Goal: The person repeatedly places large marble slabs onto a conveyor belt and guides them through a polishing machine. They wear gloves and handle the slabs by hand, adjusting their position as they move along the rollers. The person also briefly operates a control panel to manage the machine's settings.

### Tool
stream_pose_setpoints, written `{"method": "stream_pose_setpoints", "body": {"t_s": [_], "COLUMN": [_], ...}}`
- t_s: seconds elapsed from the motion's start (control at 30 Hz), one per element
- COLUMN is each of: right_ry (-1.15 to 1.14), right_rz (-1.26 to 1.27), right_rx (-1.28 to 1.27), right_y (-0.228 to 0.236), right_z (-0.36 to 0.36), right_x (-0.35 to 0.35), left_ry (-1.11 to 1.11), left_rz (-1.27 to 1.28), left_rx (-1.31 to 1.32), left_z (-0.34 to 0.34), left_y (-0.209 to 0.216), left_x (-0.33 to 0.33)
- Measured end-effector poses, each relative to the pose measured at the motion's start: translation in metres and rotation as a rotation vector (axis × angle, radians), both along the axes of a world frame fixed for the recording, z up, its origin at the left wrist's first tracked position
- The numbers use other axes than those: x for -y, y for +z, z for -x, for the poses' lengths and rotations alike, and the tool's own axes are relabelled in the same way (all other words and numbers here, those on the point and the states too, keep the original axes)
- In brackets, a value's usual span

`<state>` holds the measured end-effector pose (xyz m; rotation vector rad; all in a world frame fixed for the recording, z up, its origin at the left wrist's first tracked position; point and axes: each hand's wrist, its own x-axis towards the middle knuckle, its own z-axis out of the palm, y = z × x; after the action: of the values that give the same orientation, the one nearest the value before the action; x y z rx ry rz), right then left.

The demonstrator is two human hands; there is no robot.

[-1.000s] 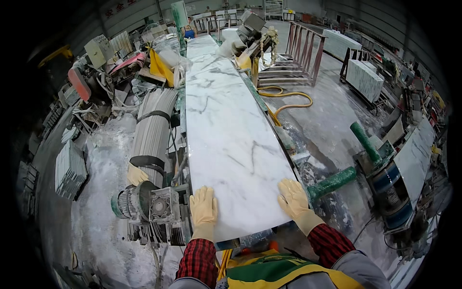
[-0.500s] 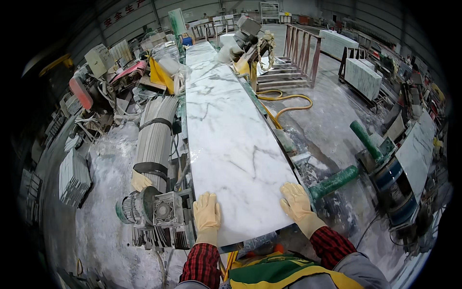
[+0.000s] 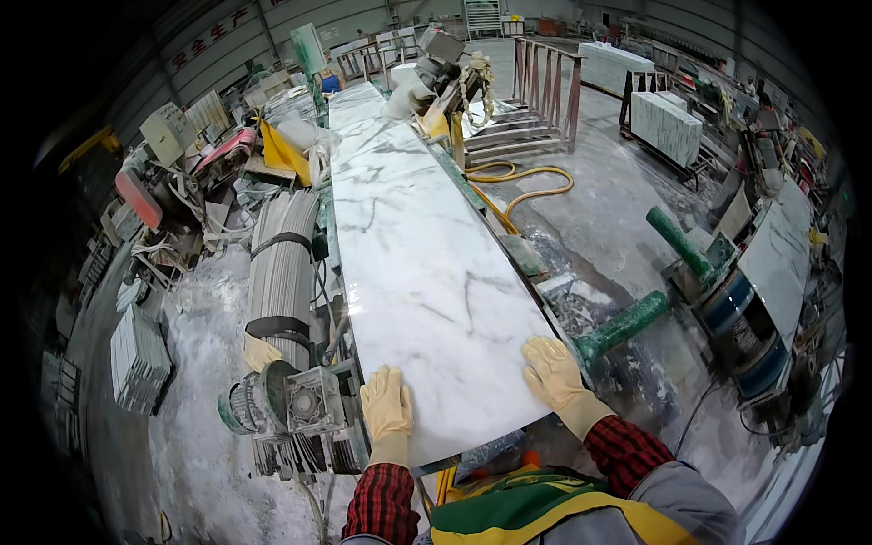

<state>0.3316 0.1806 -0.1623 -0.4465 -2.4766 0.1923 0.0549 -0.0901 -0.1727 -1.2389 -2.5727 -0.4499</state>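
Observation:
A long white marble slab [image 3: 418, 272] with grey veins lies flat in front of me and stretches away toward a machine. My left hand [image 3: 387, 404], in a cream rubber glove, rests on the slab's near left edge, fingers extended and close together. On the near right edge lies my right hand [image 3: 556, 374], in a matching glove, with its fingers flat on the polished top. Neither hand is wrapped round anything. The slab's underside is hidden.
Left of the slab are a motor [image 3: 263, 400] and a strapped bundle of grey strips [image 3: 282, 263]; a loose glove [image 3: 261, 352] lies there. Two green rollers [image 3: 622, 325] project at right. Farther off are a yellow hose [image 3: 536, 189], a metal rack [image 3: 545, 91] and stacked slabs [image 3: 666, 127].
The view has turned slightly, so the background sits farther left and a little higher. Both hands stay flat on the slab's near edges, with almost no movement.

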Motion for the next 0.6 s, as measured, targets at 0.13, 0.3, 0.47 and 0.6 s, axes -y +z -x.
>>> {"method": "stream_pose_setpoints", "body": {"t_s": [0.13,0.3,0.47,0.6], "right_ry": [0.011,0.005,-0.007,0.003], "right_rz": [0.009,0.019,0.0,0.015], "right_rx": [-0.019,-0.016,-0.017,-0.005], "right_y": [0.001,0.006,-0.003,-0.003], "right_z": [0.0,-0.006,-0.01,-0.012], "right_x": [0.003,0.007,0.006,0.007], "left_ry": [0.009,-0.002,0.003,-0.01], "left_rz": [-0.023,-0.016,0.013,0.001], "left_rx": [-0.031,0.01,-0.022,0.0], "left_z": [0.001,-0.004,-0.01,-0.01], "left_y": [-0.009,-0.002,0.002,0.0], "left_x": [0.006,0.005,0.005,0.007]}}
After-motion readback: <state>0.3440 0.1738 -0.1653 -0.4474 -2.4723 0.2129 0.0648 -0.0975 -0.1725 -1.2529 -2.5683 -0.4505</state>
